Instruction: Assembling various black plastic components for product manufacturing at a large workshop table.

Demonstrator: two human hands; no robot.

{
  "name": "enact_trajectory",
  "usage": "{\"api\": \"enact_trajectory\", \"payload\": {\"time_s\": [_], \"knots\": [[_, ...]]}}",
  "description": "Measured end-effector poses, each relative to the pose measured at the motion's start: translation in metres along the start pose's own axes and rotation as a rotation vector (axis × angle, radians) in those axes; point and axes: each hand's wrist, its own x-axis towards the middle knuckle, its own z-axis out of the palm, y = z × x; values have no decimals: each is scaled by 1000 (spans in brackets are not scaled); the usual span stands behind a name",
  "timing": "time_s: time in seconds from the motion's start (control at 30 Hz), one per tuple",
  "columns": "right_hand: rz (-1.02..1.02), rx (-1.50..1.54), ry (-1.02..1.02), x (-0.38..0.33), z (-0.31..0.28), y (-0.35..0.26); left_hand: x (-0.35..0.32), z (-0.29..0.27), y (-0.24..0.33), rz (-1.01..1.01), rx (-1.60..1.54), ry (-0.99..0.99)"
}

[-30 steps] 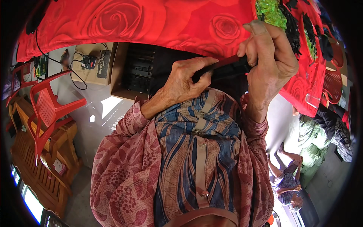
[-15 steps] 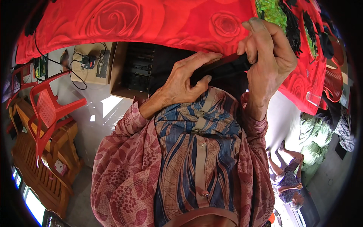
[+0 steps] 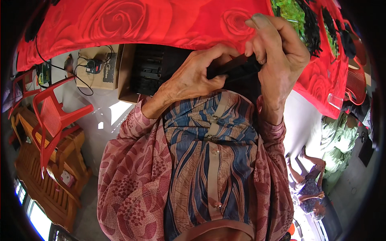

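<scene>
Just beyond my lap, at the edge of the red rose-patterned cloth, a long black box-shaped piece (image 3: 243, 71) is held between my two hands. My left hand (image 3: 197, 71) is closed round its left end, thumb below and fingers above. At the other end my right hand (image 3: 281, 56) is closed in a pinch, with the fingertips at the piece's upper right corner. Shadow and fingers hide much of the piece, and its exact kind cannot be made out.
A cardboard box (image 3: 125, 74) of black parts (image 3: 149, 72) stands left of my hands. The red cloth (image 3: 169, 24) bears bright green pieces (image 3: 290, 14) and black strips (image 3: 313, 34) at the far right. A red chair (image 3: 56, 114) stands left; another person (image 3: 309, 188) is at lower right.
Both hands have shifted slightly left with the black piece. My right hand is also a little higher. Both keep their hold.
</scene>
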Motion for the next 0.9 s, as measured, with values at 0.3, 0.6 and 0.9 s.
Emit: {"api": "enact_trajectory", "payload": {"time_s": [0.3, 0.6, 0.9], "knots": [[60, 10, 18, 7, 7, 0, 9, 0, 12, -138, 19, -23], [98, 9, -30, 15, -4, 11, 6, 16, -14, -116, -298, 28], [117, 35, -51, 14, -2, 12, 2, 36, -12, -137, -273, 128]]}}
